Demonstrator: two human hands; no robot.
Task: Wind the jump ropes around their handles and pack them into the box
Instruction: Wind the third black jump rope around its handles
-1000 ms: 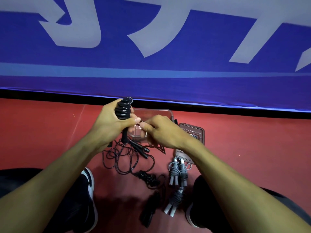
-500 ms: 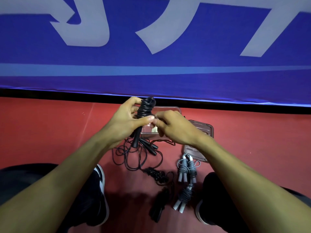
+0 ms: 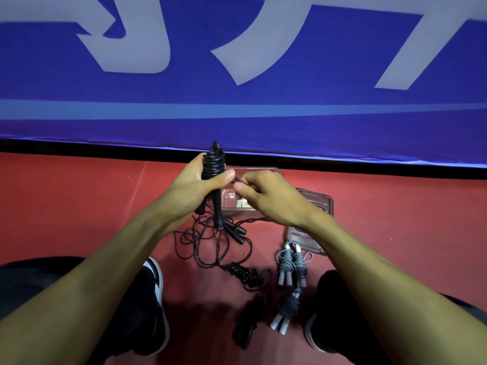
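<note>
Winding over the clear plastic box [image 3: 266, 172]!
Left hand [image 3: 192, 185] gripped the black coiled jump-rope handles [image 3: 214, 167]; right hand [image 3: 268, 198] pinched the thin black cord [image 3: 238, 180].

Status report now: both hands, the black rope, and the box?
Left hand grips black rope bundle. Right hand pinches its loose cord. Clear box behind hands, open. Nothing blocking.

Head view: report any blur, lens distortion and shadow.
Head view: the banner edge bows, a wide-angle effect; its lettering is soft at the frame's top corners; the hands, left hand and right hand, look sharp; dark shadow pools on the red floor between the shoes, dimming the black rope bundle.
</note>
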